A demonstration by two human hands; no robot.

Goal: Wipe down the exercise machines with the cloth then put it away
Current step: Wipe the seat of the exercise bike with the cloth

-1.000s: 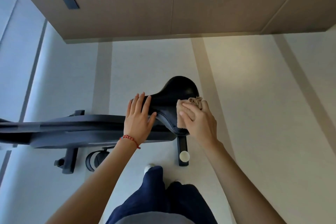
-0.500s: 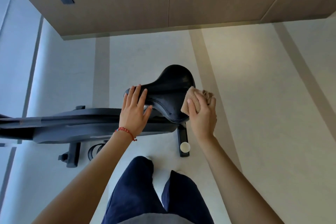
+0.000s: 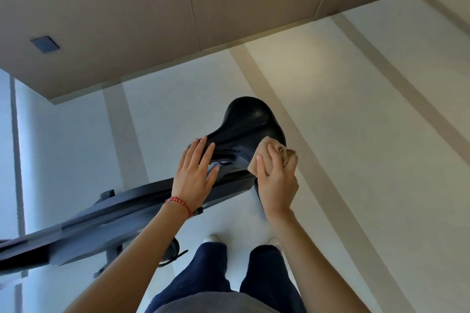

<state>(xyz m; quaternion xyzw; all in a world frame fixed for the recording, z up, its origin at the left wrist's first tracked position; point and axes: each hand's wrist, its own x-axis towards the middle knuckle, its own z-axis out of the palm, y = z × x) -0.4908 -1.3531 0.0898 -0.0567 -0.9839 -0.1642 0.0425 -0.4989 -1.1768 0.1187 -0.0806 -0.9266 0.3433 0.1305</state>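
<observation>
The black saddle [image 3: 250,132] of the exercise bike [image 3: 122,213] is being wiped: the tan cloth [image 3: 264,157], at its 4 o'clock edge, is being gripped by the right hand [image 3: 277,175], while the left hand [image 3: 194,173] is being rested flat, fingers straight, at 8 o'clock. Wiping is judged unfinished; putting away remains.

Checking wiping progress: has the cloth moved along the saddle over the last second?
Yes. The cloth slid from the saddle's near side toward its wide rear end.
</observation>
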